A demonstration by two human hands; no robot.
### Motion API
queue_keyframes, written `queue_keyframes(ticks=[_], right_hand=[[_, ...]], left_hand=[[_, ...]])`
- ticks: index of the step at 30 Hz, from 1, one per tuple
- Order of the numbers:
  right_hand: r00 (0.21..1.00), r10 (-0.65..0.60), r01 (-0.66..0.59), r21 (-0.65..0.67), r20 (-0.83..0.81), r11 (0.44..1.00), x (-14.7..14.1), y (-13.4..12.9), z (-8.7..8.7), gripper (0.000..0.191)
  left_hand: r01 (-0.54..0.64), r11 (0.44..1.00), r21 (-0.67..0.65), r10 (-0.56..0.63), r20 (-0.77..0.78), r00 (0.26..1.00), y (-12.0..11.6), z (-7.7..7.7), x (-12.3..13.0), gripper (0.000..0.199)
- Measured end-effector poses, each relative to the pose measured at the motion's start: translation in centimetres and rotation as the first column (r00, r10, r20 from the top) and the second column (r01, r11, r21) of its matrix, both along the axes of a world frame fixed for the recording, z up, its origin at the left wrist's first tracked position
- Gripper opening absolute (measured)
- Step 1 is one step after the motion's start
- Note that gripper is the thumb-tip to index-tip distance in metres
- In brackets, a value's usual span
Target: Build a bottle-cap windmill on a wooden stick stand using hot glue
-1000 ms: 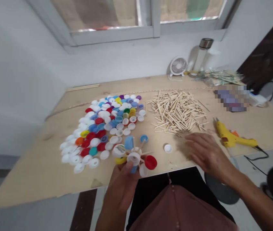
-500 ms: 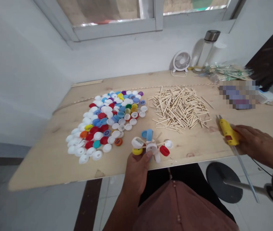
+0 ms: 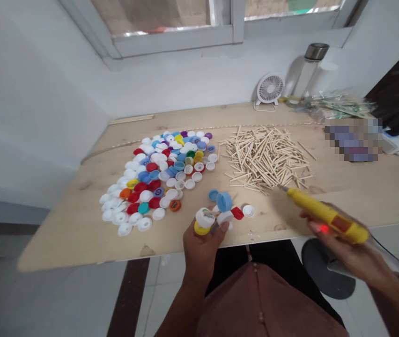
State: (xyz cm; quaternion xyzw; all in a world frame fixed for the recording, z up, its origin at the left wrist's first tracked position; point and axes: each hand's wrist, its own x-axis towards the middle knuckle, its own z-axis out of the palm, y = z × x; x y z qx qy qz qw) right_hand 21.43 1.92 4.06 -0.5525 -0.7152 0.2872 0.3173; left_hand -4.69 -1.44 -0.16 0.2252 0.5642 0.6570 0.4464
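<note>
My left hand [image 3: 203,245] grips a cluster of bottle caps and sticks [image 3: 225,217] near the table's front edge. White, yellow, blue and red caps show in it. Just beyond the cluster lie a loose blue cap [image 3: 213,194] and a white cap [image 3: 248,210]. My right hand [image 3: 340,245] is closed around a yellow glue gun [image 3: 321,210], raised over the table edge. Its metal tip points left, close to the pile of short wooden sticks, and a red light glows by my fingers.
Many colored caps [image 3: 152,166] are heaped at the left of the sticks [image 3: 264,157]. Behind stand a small white fan [image 3: 270,89] and a bottle [image 3: 305,77]. Bagged sticks [image 3: 340,105] and a blurred item [image 3: 352,142] lie at right.
My right hand has lifted the glue gun and turned its tip leftward, towards the cluster. The cluster has tilted in my left hand, bringing a blue cap's round face into view.
</note>
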Motion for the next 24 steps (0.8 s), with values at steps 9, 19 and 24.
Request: queue_keyframes(ticks=[9, 19, 24], right_hand=[[0.972, 0.233, -0.231, -0.076, 0.010, 0.970, -6.5, -1.8, 0.9, 0.022], [0.971, 0.206, -0.216, 0.077, 0.120, 0.973, -7.4, -1.8, 0.1, 0.027], [0.977, 0.162, -0.180, 0.124, 0.138, 0.976, -7.4, -1.6, -0.2, 0.030]], left_hand=[[-0.017, 0.999, -0.029, 0.013, -0.122, 0.992, -0.4, -0.1, -0.3, 0.043], [0.032, 0.999, -0.013, -0.034, -0.171, 0.985, -0.7, -0.6, -0.7, 0.042], [0.025, 0.999, -0.023, -0.029, -0.237, 0.971, -0.7, -0.6, -0.9, 0.041]])
